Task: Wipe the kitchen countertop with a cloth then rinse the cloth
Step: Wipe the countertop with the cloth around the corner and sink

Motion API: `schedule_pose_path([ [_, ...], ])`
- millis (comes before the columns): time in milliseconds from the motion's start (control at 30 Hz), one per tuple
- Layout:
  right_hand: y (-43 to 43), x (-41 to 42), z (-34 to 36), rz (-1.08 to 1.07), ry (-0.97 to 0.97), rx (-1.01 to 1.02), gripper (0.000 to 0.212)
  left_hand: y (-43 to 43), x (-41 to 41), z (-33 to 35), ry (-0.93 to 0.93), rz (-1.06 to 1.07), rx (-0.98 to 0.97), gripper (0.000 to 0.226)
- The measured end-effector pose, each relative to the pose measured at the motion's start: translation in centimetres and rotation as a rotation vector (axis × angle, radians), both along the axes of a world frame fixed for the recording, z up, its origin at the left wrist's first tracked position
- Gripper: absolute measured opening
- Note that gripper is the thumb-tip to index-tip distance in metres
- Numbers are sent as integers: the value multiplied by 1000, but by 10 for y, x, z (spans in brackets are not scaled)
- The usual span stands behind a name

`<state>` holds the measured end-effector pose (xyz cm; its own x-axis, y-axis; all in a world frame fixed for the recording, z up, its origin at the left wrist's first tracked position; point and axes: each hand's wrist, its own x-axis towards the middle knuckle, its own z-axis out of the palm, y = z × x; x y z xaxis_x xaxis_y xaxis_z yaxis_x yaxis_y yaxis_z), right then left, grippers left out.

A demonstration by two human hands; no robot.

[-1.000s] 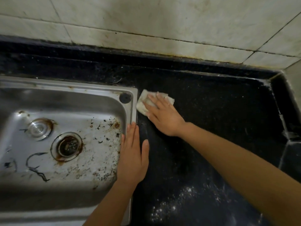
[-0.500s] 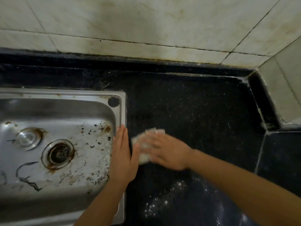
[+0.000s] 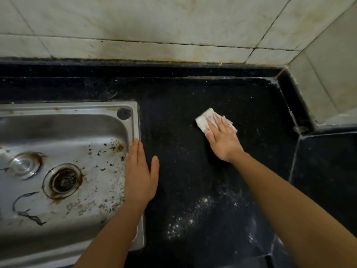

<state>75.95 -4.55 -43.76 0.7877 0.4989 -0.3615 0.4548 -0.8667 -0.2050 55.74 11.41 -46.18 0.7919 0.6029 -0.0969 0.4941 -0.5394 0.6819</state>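
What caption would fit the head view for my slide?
The right hand presses a cloth on the dark countertop; the left hand rests flat at the sink rim.

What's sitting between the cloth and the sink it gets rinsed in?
Only the left hand, lying flat along the right rim of the sink, partly across the path from the cloth under the right hand. Otherwise there is bare countertop.

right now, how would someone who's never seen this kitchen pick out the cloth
Start at the steel sink on the left and move right onto the black countertop. Toward the back, the right hand presses flat on a small crumpled cloth. It is the only pale solid thing there; the white patch nearer the front is loose specks.
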Motion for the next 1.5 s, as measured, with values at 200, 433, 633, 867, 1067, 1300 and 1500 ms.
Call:
schedule_pose_path([
  [200,-87,-33,4,-260,7,-24,52,0,2,-2,41,-19,90,62],
  [433,-160,-89,15,-409,27,-58,52,-16,-28,0,199,-119,201,61],
  [633,-189,-149,4,-316,-70,-31,63,-49,-78,3,240,-154,257,65],
  [867,-187,-237,-6,-176,-46,85,61,-72,-114,3,256,-141,380,61],
  [1067,-203,-275,-7,31,-124,75,48,-79,-125,3,220,-77,376,55],
  [1300,-207,-183,-4,-147,-88,-134,59,-80,-124,2,204,-80,367,54],
  [1500,-178,-97,-2,-423,14,-49,52,-78,-121,-3,220,-90,379,57],
])
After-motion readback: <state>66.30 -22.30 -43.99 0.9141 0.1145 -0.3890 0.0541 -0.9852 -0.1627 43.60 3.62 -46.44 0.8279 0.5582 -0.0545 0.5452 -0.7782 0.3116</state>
